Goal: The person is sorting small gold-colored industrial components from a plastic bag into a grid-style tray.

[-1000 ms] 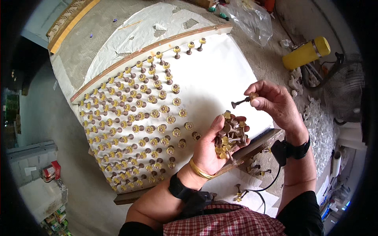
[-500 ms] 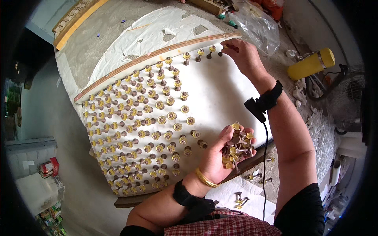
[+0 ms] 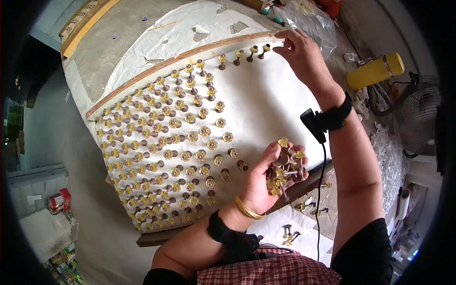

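Right hand (image 3: 304, 59) has backed a little off the far row's right end since half a second ago; a second ago it pinched one knob near the left hand, and now an extra knob (image 3: 264, 50) stands at that end. Right thumb and fingers slightly apart, nothing seen between them, just beside that knob and near the right end of the far wood strip (image 3: 190, 57).

Left hand (image 3: 259, 185) palm up, cupped around a heap of knobs (image 3: 286, 172), holding them in a loose pile over the board's near edge; same as before. Each knob: brown stem, yellow flower-shaped collar.

White board (image 3: 270, 109) carries many standing knobs (image 3: 192, 136), packed closely on the left, spaced wider toward the middle; right part bare except for the far row. Near wood strip (image 3: 308, 189) runs under the left wrist. More loose knobs (image 3: 308, 206) lie beyond that strip on the right, others on white paper (image 3: 268, 223) close to the person's body.

Both wrists have black bands, a cable (image 3: 317, 199) hangs from the right one; gold bracelet (image 3: 249, 209) on the left. Yellow bottle (image 3: 373, 72) and fan (image 3: 418, 114) at right, clear plastic bag (image 3: 311, 23) past the right hand, torn white sheet (image 3: 137, 54) beyond the far strip.
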A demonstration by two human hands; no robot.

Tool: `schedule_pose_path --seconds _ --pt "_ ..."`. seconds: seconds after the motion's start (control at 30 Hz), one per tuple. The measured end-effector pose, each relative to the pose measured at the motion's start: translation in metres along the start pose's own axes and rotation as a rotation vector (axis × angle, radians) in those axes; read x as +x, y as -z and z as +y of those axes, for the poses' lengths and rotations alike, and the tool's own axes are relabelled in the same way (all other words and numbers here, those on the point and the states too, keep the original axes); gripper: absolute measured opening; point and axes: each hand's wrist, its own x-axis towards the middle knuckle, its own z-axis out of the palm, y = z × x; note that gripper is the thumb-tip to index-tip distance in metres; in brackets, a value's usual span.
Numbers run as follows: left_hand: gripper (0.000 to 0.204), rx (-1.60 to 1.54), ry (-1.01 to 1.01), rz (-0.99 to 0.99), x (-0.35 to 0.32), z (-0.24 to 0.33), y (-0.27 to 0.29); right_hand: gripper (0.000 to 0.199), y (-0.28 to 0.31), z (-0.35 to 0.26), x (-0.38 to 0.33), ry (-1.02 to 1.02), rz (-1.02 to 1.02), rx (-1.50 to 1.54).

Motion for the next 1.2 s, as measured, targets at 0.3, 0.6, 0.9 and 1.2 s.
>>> schedule_pose_path --seconds 0.3,0.6,0.9,1.2 --pt "0.037 0.046 0.022 -0.051 -0.001 0.005 0.001 0.027 0.073 -0.039 -0.091 0.067 -0.868 0.720" --pt "0.035 0.026 0.064 -0.085 -0.002 0.005 -0.001 0.015 0.082 -0.052 -0.112 -0.049 -0.671 0.722" --pt "0.038 0.004 0.059 -0.039 -0.002 0.003 -0.001 0.021 0.081 -0.048 -0.119 -0.068 -0.699 0.745" --pt "0.032 -0.010 0.049 0.003 0.002 -0.001 0.003 0.018 0.025 0.018 -0.038 -0.206 -0.006 0.446"
